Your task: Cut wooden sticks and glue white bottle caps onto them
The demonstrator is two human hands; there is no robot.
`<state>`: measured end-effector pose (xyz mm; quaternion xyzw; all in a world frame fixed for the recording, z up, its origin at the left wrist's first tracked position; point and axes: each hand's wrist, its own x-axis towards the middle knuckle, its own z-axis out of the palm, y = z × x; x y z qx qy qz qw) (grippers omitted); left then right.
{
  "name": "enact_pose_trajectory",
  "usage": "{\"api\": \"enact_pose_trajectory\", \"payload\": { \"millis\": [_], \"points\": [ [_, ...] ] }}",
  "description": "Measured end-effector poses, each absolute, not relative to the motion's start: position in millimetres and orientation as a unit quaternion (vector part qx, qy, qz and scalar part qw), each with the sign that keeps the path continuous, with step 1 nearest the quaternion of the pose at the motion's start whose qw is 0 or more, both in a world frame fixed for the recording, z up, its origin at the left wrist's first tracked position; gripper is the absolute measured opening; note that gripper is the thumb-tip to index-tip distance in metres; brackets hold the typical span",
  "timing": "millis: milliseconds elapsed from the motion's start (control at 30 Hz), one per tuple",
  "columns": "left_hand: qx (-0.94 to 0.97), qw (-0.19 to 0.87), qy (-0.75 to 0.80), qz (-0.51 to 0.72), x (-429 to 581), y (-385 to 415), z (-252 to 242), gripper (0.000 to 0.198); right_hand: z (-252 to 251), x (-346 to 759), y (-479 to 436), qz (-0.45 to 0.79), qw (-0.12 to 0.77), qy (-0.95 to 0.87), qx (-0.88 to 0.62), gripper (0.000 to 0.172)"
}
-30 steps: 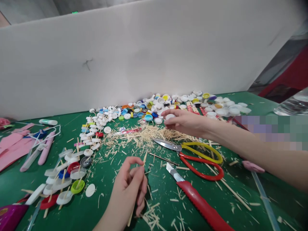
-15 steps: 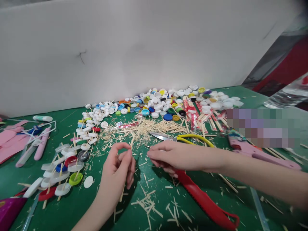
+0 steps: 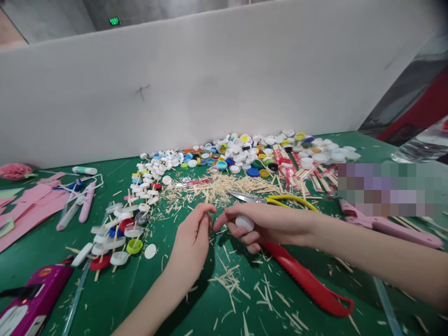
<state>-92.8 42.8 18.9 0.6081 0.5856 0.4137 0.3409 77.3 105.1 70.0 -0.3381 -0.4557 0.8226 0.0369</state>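
My right hand (image 3: 266,224) is closed around a small white bottle cap (image 3: 244,222), held over the green table near the middle. My left hand (image 3: 192,242) is just to its left, fingers pinched together on a thin wooden stick that is mostly hidden by the fingers. The fingertips of the two hands nearly touch. Under my right hand lie a red-handled knife (image 3: 308,284) and yellow-handled scissors (image 3: 280,200).
A heap of coloured bottle caps (image 3: 259,154) lies along the white board at the back. Caps on sticks (image 3: 119,233) sit to the left, wood shavings (image 3: 217,186) in the middle. Pink paper (image 3: 28,210), a purple glue gun (image 3: 31,303) and a pink tool (image 3: 388,226) lie around.
My right hand came back from the cap heap with a white cap and met my left hand. My left hand moved up and right with the stick.
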Motion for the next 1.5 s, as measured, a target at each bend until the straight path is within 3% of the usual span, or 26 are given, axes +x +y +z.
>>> {"api": "enact_pose_trajectory", "payload": {
  "millis": [267, 767, 900, 1100, 1300, 1500],
  "points": [
    [0.671, 0.224, 0.571, 0.416, -86.9, 38.8, 18.8, 0.017, 61.6, 76.2, 102.4, 0.835, 0.059, -0.459, -0.299, 0.036],
    [0.627, 0.212, 0.602, 0.446, -102.3, 50.4, 21.7, 0.019, 61.3, 73.7, 91.5, 0.771, 0.098, -0.499, -0.383, 0.029],
    [0.706, 0.188, 0.554, 0.4, -92.2, 41.7, 23.9, 0.019, 48.9, 65.6, 92.9, 0.791, 0.123, -0.494, -0.339, 0.017],
    [0.736, 0.205, 0.573, 0.298, -83.3, 35.2, 19.2, 0.03, 40.0, 52.8, 93.8, 0.798, 0.181, -0.442, -0.369, 0.027],
    [0.682, 0.281, 0.563, 0.372, -88.3, 43.6, 19.6, 0.023, 37.5, 51.2, 95.7, 0.808, 0.189, -0.423, -0.364, 0.03],
    [0.412, 0.597, 0.487, 0.487, -91.6, 51.0, 33.9, 0.021, 55.4, 77.8, 90.2, 0.779, 0.187, -0.468, -0.373, 0.033]
  ]
}}
